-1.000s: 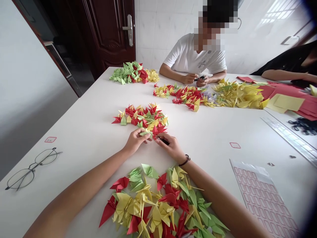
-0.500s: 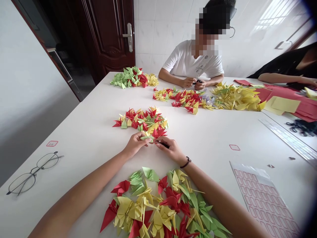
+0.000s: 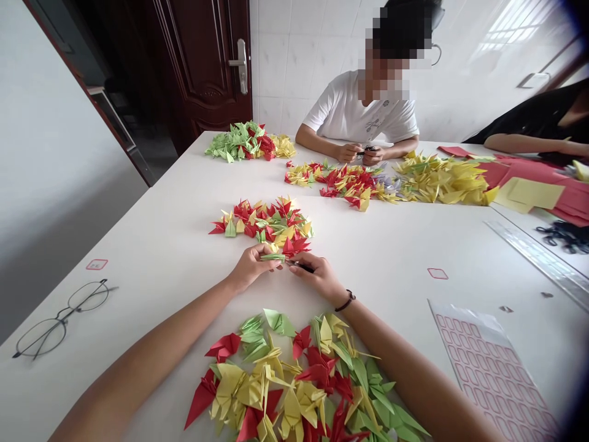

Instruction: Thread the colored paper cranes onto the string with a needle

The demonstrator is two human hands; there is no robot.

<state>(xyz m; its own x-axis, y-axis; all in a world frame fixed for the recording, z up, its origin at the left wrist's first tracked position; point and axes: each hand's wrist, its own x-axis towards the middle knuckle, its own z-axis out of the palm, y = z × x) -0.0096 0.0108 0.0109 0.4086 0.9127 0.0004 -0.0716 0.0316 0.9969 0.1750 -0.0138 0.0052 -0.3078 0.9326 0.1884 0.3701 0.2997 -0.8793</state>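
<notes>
A folded green paper piece (image 3: 272, 257) is pinched between the fingers and thumb of my left hand (image 3: 251, 267). Close on its right, my right hand (image 3: 321, 279) holds a small dark tool (image 3: 304, 266), whose tip meets the paper's right end. Just beyond both hands lies a pile of red, yellow and green folded paper cranes (image 3: 271, 222). Nearer to me, between my forearms, is a larger spread of folded cranes (image 3: 267, 390) in the same colours.
Eyeglasses (image 3: 62, 319) lie at the left on the white table (image 3: 151, 245). At the right are a label sheet (image 3: 492, 362) and a clear ruler (image 3: 543, 261). Across the table, a person (image 3: 363, 116) sits behind more crane piles (image 3: 340, 178); another person's arm (image 3: 529, 144) rests by red paper (image 3: 570, 196).
The green paper in my left hand has turned and now looks narrower, seen more edge-on. Both hands stay nearly in place. The camera view has shifted slightly.
</notes>
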